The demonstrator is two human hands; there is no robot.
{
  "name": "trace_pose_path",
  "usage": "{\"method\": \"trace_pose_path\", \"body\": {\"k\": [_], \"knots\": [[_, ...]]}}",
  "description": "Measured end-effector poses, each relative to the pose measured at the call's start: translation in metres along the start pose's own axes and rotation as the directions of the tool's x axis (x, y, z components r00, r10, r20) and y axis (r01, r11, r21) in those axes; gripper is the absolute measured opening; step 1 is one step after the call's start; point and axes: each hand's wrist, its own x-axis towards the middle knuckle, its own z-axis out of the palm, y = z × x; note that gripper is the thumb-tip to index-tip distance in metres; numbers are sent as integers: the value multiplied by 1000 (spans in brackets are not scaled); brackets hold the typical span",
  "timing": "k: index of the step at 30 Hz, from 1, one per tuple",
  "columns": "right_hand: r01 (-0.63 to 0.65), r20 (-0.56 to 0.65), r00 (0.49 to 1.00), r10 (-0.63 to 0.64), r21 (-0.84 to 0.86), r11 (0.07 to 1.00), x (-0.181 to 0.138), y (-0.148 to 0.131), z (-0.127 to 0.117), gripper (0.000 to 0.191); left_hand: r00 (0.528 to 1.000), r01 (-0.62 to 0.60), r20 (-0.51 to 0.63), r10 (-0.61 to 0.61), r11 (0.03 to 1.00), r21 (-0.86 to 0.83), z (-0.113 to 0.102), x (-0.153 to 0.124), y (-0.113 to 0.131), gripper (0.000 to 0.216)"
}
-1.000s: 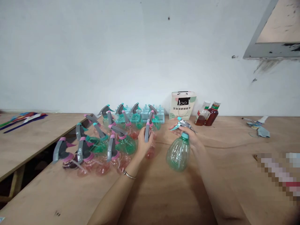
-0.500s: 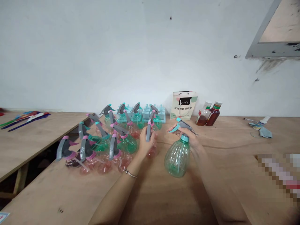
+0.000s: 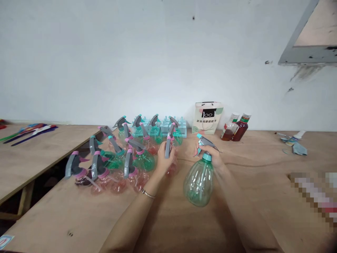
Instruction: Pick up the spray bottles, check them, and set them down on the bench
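Note:
In my right hand [image 3: 212, 156] is a green spray bottle [image 3: 198, 184] with a grey and teal trigger head. The fingers wrap its neck and trigger, and its clear body tilts slightly. My left hand [image 3: 165, 156] is closed round the head of a pink spray bottle [image 3: 171, 168], whose body is partly hidden behind the hand. To the left stand several more spray bottles with grey heads, among them a green one [image 3: 144, 160] and a pink one [image 3: 97, 179] close to the front.
Light blue molds [image 3: 181, 131] lie behind the bottles. A paper bag [image 3: 206, 123] and two bottles of brown liquid [image 3: 240, 127] stand by the wall. Small tools and a grey cloth [image 3: 299, 149] lie at right. A dark gap separates the left table [image 3: 39, 158], which bears coloured strips [image 3: 34, 133].
My right fingers have pulled the trigger in toward the neck of the green spray bottle, and its base has swung slightly lower. My left hand stays on the pink bottle.

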Motion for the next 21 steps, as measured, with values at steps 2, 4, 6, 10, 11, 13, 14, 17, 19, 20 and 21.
{"method": "trace_pose_path", "body": {"k": [2,4,6,10,11,13,14,17,19,20,21], "knots": [[-11,-21,1000,12,35,999,1,1,2,16,1000,-11,-2,11,1000,6,0,0,0,12],[-44,-9,999,45,49,998,1,2,3,17,1000,-24,-1,24,1000,9,0,0,0,10],[-59,13,998,58,13,998,1,4,4,19,1000,-28,1,28,1000,14,0,0,0,8],[-18,-13,1000,17,-65,998,0,8,6,19,1000,-21,8,21,1000,15,0,0,0,9],[-14,-27,1000,12,-64,998,0,9,7,20,1000,-22,8,22,1000,15,0,0,0,10],[-21,-48,999,19,-59,998,1,9,7,22,1000,-24,4,24,1000,18,0,0,-1,11],[-27,-52,998,24,-55,998,1,9,6,23,1000,-27,2,27,999,22,0,0,-1,11],[-22,-20,1000,21,-73,997,0,8,5,21,999,-38,-9,38,999,33,0,1,-1,8],[7,-1,1000,-7,-144,990,-1,8,4,19,999,-39,-6,39,999,35,0,0,0,7],[21,-2,1000,-22,-182,983,-2,8,4,18,999,-36,-5,36,999,36,0,0,0,7],[32,-13,999,-36,-206,978,-2,9,4,17,999,-31,-4,32,999,36,0,0,0,8]]}}
